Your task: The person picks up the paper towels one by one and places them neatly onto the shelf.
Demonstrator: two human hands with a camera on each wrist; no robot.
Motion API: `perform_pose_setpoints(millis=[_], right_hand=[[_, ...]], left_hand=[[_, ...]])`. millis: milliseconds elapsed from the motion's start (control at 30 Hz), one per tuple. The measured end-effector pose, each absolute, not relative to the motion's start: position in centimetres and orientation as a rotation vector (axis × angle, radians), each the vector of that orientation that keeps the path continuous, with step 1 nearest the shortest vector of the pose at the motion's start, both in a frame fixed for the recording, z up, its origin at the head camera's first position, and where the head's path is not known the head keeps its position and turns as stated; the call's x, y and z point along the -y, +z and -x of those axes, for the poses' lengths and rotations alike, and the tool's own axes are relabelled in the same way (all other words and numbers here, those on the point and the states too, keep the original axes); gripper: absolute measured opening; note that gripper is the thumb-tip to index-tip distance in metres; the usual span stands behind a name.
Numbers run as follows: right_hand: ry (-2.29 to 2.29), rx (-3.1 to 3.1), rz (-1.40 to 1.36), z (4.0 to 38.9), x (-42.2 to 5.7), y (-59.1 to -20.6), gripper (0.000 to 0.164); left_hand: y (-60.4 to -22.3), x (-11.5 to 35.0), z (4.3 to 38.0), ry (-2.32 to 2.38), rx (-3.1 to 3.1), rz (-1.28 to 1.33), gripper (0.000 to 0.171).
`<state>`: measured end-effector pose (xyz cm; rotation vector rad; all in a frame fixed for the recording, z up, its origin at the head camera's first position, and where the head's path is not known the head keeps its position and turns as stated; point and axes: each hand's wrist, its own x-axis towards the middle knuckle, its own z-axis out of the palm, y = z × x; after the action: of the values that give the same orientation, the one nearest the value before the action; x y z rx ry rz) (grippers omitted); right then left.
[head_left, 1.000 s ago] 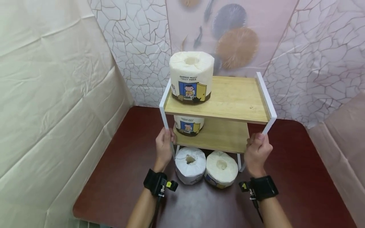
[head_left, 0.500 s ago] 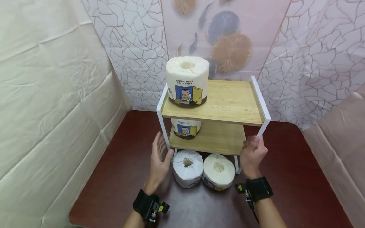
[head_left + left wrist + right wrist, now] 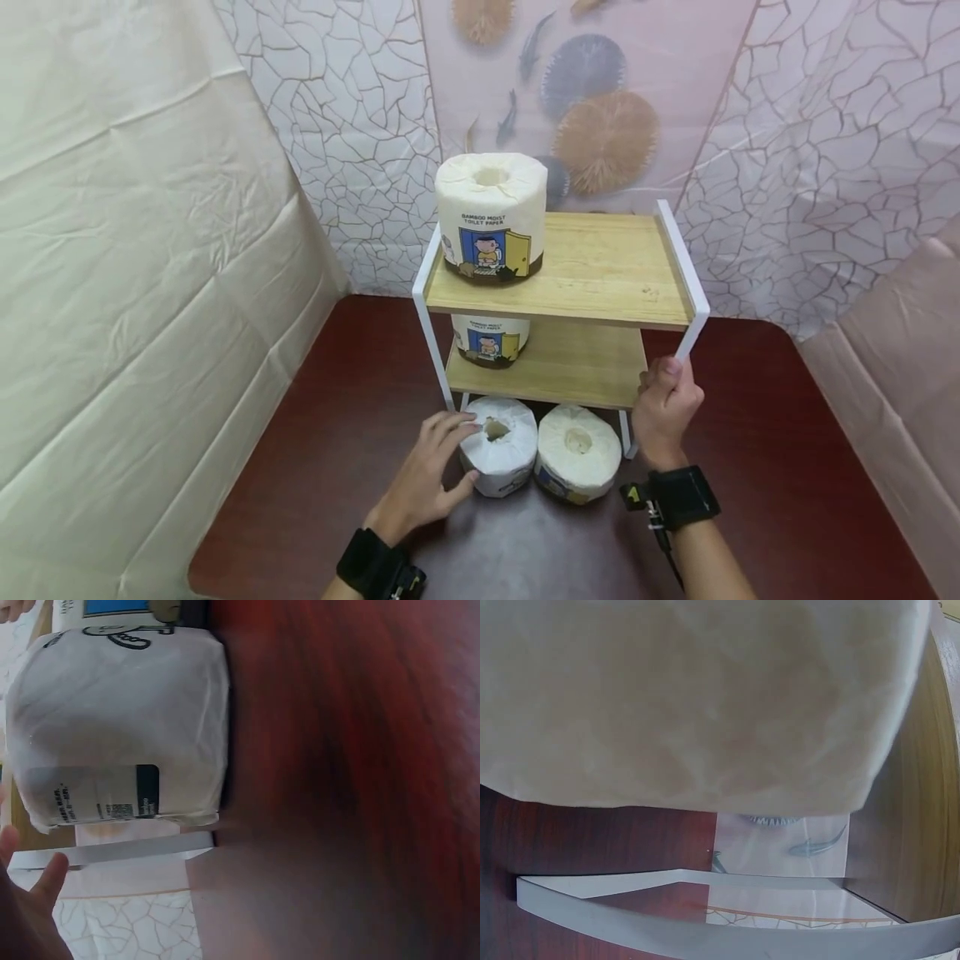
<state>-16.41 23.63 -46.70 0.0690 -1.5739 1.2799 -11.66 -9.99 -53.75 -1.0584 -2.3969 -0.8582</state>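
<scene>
My right hand [image 3: 666, 408] grips the right white leg of a two-tier wooden shelf [image 3: 600, 267]. With fingers spread and lightly bent, my left hand [image 3: 427, 475] is at the left side of a white-wrapped toilet paper roll [image 3: 501, 458]; its fingertips overlap the roll's top in the head view. In the left wrist view this roll [image 3: 120, 727] shows a printed label, and the thumb stands apart from it. A cream-wrapped toilet paper roll [image 3: 579, 454] is beside it on the table. One more toilet paper roll [image 3: 491, 208] stands on the top tier's left, another roll [image 3: 491, 340] on the lower tier.
The dark red table [image 3: 300, 500] extends to both sides of the shelf. A cream cloth [image 3: 150, 292] hangs at the left, and a patterned curtain [image 3: 352, 150] covers the back. Close to the right wrist camera, the cream roll [image 3: 690, 705] fills much of the view.
My left hand has let go of the shelf's left leg and moved down to the white roll. The right hand keeps its grip; the shelf sits slightly lower and further left in view.
</scene>
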Motion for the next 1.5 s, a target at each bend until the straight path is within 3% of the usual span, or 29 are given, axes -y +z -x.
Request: perform_pose_setpoints(millis=[200, 467, 1133, 1500], right_hand=[[1.27, 1.587, -0.085, 16.7, -23.7, -46.1, 0.075], [1.242, 1.616, -0.1, 16.9, -23.6, -46.1, 0.072], [1.241, 1.587, -0.07, 15.7, -23.6, -47.4, 0.067], [1.261, 1.573, -0.087, 14.3, -22.0, -44.6, 0.067]], left_hand=[[-54.1, 9.4, 12.0, -0.661, 2.4, 1.185, 0.065], [-54.9, 8.7, 11.9, -0.544, 2.411, 1.109, 0.075], [-54.3, 8.5, 10.5, -0.51, 2.449, 1.063, 0.058], [-52.6, 9.4, 9.6, -0.565, 2.428, 1.054, 0.059]])
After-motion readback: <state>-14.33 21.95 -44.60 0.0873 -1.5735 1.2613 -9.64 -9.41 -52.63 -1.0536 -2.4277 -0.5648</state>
